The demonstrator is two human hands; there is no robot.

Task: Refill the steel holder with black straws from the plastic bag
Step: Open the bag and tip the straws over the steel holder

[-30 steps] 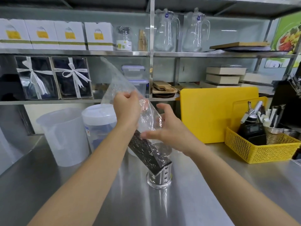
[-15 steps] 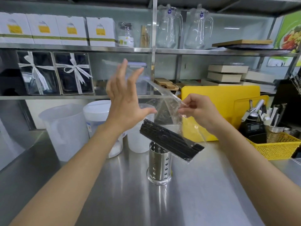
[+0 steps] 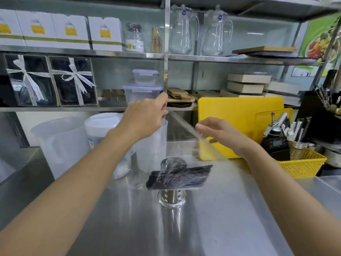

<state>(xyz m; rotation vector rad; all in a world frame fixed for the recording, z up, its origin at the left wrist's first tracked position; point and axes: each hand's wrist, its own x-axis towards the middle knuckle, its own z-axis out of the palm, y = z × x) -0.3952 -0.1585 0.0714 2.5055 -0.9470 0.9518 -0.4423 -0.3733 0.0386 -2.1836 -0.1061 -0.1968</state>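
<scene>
Head view: since the earlier frame, the left hand (image 3: 144,117), which was spread open beside the bag, has closed its grip on the top edge of the plastic bag (image 3: 184,145). The right hand (image 3: 219,133) pinches the same edge further right, fingers narrow on the film. The bag now hangs stretched between the 2 hands, and the bundle of black straws (image 3: 180,177) has swung from a steep tilt to nearly level, lying across the mouth of the steel holder (image 3: 171,198); whether it touches the rim I cannot tell.

The holder stands upright on the steel table (image 3: 230,218). Behind it sit a translucent jug (image 3: 60,145), a lidded white tub (image 3: 100,128) and a yellow cutting board (image 3: 239,115) leaning at the back. A yellow basket (image 3: 302,166) of utensils is at the right. Steel shelves (image 3: 83,52) above carry white boxes (image 3: 72,32), 2 glass pitchers (image 3: 184,30) and ribboned gift boxes (image 3: 73,81).
</scene>
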